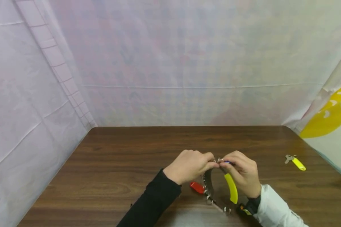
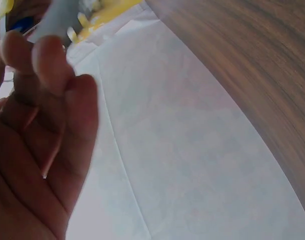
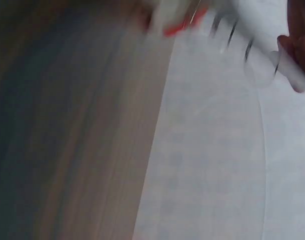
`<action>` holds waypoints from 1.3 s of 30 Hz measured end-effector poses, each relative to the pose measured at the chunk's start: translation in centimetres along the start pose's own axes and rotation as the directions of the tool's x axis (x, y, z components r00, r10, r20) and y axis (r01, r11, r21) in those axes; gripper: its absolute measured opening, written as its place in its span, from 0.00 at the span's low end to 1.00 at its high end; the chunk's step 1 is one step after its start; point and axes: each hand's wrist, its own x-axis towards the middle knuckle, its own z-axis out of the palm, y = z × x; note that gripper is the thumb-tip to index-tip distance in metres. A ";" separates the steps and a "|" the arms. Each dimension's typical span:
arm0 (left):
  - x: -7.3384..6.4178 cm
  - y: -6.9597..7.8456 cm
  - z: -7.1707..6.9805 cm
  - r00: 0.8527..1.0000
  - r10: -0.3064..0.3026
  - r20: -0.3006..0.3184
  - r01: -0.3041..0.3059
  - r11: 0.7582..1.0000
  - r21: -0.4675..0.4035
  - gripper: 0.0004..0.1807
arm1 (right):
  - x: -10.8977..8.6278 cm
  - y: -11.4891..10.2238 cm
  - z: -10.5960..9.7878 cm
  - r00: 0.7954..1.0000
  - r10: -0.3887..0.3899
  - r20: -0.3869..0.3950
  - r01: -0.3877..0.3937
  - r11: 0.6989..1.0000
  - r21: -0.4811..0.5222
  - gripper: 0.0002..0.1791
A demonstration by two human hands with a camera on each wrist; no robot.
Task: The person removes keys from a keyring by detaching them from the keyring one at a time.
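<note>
Pinching: left hand [image 1: 191, 164] on a curved band [image 1: 208, 182], right hand [image 1: 243, 171] on a blue piece [image 1: 229, 162]

Thumb and fingers press together in both hands, the 2 sets of fingertips just beside each other. Dark and bowed, the band hangs below them, metal rings [image 1: 209, 201] along its edge. A red tag [image 1: 197, 187] shows below the left hand, a yellow piece [image 1: 231, 189] below the right. Fingers mostly cover the blue piece; both wrist views blur the band.
</note>
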 end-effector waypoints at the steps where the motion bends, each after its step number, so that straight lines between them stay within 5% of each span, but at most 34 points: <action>1: 0.1 0.0 0.1 0.999 0.021 -0.029 -0.020 1.000 0.015 0.17 | -0.1 -0.1 0.0 1.000 0.019 -0.005 -0.019 1.000 0.021 0.14; 7: 0.3 0.0 0.6 0.969 0.144 -0.202 -0.111 0.980 0.166 0.17 | -0.2 -0.5 -0.2 0.996 0.090 -0.026 -0.088 0.992 0.091 0.12; 17: 0.0 -0.1 0.9 0.945 0.190 -0.266 -0.132 0.966 0.221 0.13 | 0.1 -0.2 -0.3 1.000 -0.022 -0.017 0.022 1.000 0.018 0.13; 31: -0.2 -0.2 0.6 0.971 0.131 -0.202 -0.088 0.973 0.212 0.14 | -0.2 0.3 -0.1 1.000 -0.018 0.023 0.018 1.000 -0.019 0.14; 35: 0.0 0.0 0.6 0.981 0.107 -0.163 -0.071 0.975 0.211 0.15 | -1.1 0.6 -0.4 0.996 0.087 -0.022 -0.086 0.995 0.057 0.15; 39: 0.0 0.2 0.5 0.990 0.075 -0.116 -0.052 0.980 0.194 0.17 | -1.6 0.7 -0.8 0.966 0.222 -0.136 -0.203 0.969 0.141 0.14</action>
